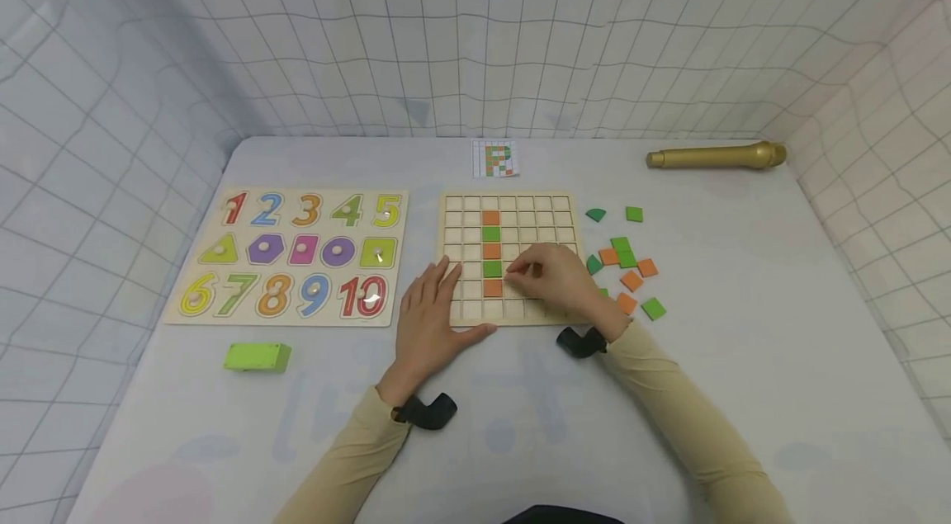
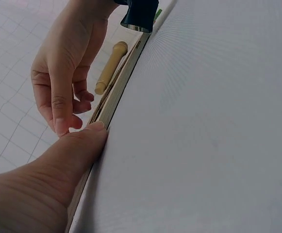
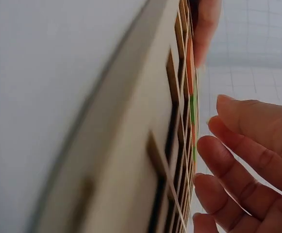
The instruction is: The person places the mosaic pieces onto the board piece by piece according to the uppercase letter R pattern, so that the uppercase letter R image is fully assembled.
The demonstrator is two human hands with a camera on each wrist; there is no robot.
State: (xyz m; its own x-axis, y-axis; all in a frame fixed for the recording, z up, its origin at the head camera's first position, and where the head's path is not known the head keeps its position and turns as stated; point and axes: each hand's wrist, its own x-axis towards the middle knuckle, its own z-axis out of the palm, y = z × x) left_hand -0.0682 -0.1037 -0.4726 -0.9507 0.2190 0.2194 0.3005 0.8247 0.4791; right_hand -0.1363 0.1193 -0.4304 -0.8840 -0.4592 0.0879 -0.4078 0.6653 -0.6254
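Observation:
A wooden grid board [image 1: 508, 321] lies on the table with one column of tiles, alternating orange and green, in its left half. My left hand [image 1: 427, 326] rests with spread fingers on the board's front left corner, its thumb along the front edge. Over the grid, my right hand [image 1: 553, 276] has its thumb and forefinger close together just right of the lowest orange tile [image 1: 493, 288]. In the right wrist view, the loosely bent fingers of the right hand [image 3: 252, 165] show no tile between them.
Loose orange and green tiles [image 1: 631, 281] and green quarter-round pieces [image 1: 596, 214] lie right of the board. A pattern card [image 1: 495, 159] sits behind it. On the left are a number puzzle [image 1: 396, 260] and a green block [image 1: 256, 357]; a gold microphone [image 1: 715, 156] lies back right.

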